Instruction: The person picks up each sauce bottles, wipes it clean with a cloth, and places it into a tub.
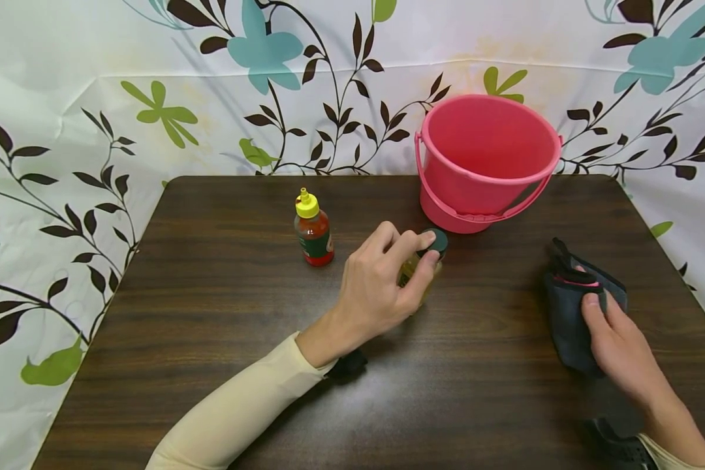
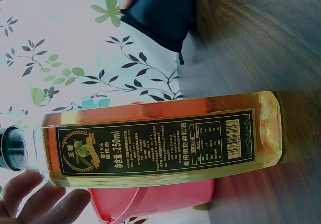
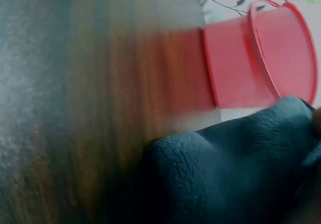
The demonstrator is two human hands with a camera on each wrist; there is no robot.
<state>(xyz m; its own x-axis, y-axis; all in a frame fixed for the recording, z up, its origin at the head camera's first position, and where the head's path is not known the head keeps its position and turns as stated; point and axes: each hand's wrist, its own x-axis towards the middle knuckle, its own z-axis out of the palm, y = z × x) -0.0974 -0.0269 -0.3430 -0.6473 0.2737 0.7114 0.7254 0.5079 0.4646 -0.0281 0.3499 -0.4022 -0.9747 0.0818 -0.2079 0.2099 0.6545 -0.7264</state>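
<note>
- Head view: the sauce (image 1: 314, 232) stands toward the far edge of the bench (image 1: 211, 294), left of its middle. Being narrow and near the left hand (image 1: 382, 277), it could topple if that wrist swung back carelessly.
- That hand grasps the oil (image 2: 155, 138) by its cap (image 1: 438, 243) and neck, just right of the bench's middle. So high a hold might let the bottle swing, or slip if the cap were loose. Whether its foot touches the bench, I cannot tell.
- The bucket (image 1: 458, 183) stands at the far edge, right of the middle, just beyond the oil; a push that way might knock bottle against wall.
- Near the right edge, the right hand (image 1: 628, 349) grasps the cloth (image 1: 570, 326) between thumb and fingers. Being soft, it would probably sag, and a light pinch could let it slide.
- Looks of the oil: a tall, clear, flat-sided bottle with golden contents, a dark green cap and a black label (image 2: 155, 143) edged in gold, showing olives, "250ml" and a barcode.
- Looks of the cloth: dark blue-grey, fuzzy from the right wrist, with a pink line and a black tab toward its far end.
</note>
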